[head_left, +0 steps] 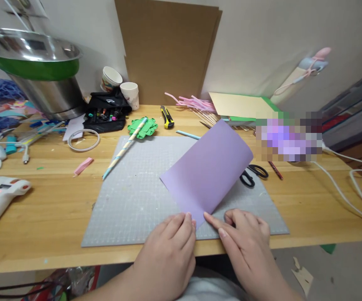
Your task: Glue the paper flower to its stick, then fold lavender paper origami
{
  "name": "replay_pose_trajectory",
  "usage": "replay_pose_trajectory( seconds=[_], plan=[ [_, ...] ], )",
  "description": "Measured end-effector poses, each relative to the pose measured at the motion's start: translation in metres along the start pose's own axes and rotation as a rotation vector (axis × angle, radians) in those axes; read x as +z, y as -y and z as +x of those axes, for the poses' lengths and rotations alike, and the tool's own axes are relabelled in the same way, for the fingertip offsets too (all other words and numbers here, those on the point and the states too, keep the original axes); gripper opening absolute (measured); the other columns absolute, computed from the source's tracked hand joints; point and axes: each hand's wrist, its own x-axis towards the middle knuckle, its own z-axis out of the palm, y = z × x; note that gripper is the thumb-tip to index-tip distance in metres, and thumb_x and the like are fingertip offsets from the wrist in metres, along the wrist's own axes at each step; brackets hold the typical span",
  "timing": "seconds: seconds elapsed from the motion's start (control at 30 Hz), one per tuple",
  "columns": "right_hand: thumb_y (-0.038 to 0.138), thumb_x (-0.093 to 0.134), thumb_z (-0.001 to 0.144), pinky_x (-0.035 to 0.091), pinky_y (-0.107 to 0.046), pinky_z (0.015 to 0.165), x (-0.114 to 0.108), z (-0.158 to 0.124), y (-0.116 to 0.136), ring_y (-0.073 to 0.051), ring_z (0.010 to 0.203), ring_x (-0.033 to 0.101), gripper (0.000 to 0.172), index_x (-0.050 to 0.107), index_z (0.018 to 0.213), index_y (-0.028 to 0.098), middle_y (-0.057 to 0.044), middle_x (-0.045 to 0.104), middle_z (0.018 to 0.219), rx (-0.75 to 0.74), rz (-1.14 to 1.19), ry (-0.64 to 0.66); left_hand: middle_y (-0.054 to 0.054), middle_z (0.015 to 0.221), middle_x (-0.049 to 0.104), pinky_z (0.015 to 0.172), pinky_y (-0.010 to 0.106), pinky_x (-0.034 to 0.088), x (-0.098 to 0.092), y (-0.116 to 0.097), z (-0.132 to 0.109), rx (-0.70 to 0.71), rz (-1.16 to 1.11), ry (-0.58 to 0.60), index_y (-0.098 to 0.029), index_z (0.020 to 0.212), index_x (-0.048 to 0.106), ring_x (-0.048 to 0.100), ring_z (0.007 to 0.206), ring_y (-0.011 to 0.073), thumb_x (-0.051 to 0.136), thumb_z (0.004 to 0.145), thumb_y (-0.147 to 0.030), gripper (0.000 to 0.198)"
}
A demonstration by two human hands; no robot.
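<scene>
At the pinching left hand (170,246), one corner of the paper (209,167) is held, the loosely parted right hand (248,242) touching beside, the rest unfolded.

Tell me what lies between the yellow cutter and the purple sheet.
In the head view, a blue stick and part of the grey mat lie between the cutter and the purple sheet.

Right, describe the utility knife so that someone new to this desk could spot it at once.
Find the brown cardboard against the wall, then drop to the wooden tabletop at its foot. There, between the green paper cutout on the left and the pink strips on the right, lies the utility knife, set apart by its black-and-yellow body.
</scene>
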Motion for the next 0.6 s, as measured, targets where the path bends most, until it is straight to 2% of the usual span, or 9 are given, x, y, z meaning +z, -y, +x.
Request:
replay_pose_trajectory(
  seconds=[0.17, 0.4, 0.6],
  plan=[
    [0.029, 0.036, 0.095, 0.03, -0.041, 0.076, -0.001, 0.007, -0.022, -0.02, 0.083, 0.05, 0.041, 0.055, 0.13, 0.037, -0.003, 0.053, 0.086, 0.097, -0.054, -0.03, 0.011, 0.121, 0.065, 0.093, 0.035, 0.05, 0.001, 0.0, 0.002, -0.006, -0.009, -0.025, -0.008, 0.118, 0.062, 0.057, 0.112, 0.0257, 0.046, 0.085, -0.018, 0.038],
    [0.039, 0.029, 0.097, 0.032, -0.041, 0.075, -0.008, 0.02, -0.061, -0.021, 0.082, 0.052, 0.041, 0.058, 0.125, 0.041, -0.003, 0.056, 0.085, 0.228, -0.134, 0.004, 0.011, 0.118, 0.067, 0.092, 0.034, 0.051, 0.001, 0.001, 0.001, 0.001, -0.016, -0.064, -0.007, 0.115, 0.064, 0.059, 0.109, 0.0253, 0.046, 0.084, -0.016, 0.037],
    [0.042, 0.026, 0.096, 0.033, -0.042, 0.075, -0.013, 0.031, -0.085, -0.023, 0.085, 0.055, 0.043, 0.059, 0.123, 0.043, -0.003, 0.06, 0.086, 0.322, -0.186, 0.019, 0.011, 0.116, 0.067, 0.091, 0.034, 0.051, 0.001, 0.0, 0.003, -0.012, -0.02, -0.068, -0.007, 0.114, 0.064, 0.059, 0.108, 0.0252, 0.047, 0.083, -0.015, 0.037]
  ],
)
